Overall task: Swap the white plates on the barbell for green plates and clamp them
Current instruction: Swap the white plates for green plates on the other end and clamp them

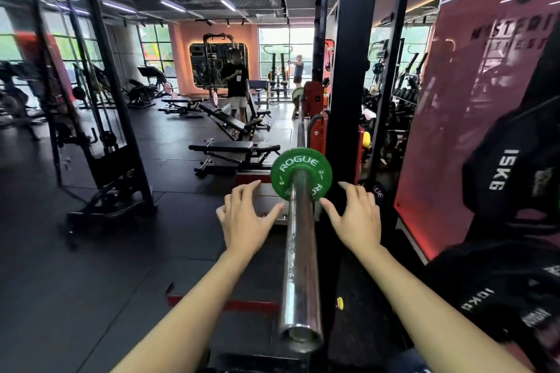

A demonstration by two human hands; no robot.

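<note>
A small green plate (300, 164) marked ROGUE sits on the chrome barbell sleeve (300, 266), pushed far up toward the rack. The sleeve runs from the plate down to its open end near me. My left hand (244, 221) hovers left of the sleeve, just below the plate, fingers spread and holding nothing. On the other side of the sleeve my right hand (356, 216) is likewise spread and empty. Neither hand touches the plate. At the far end of the bar a second green plate (296, 93) shows. No white plate or clamp is in view.
The black rack upright (348, 70) stands right of the bar. Black 15 kg (512, 179) and 10 kg (497, 303) plates hang at the right. A bench (233, 148) stands ahead on the left. A small yellow object (340, 303) lies on the floor. Two people stand far off.
</note>
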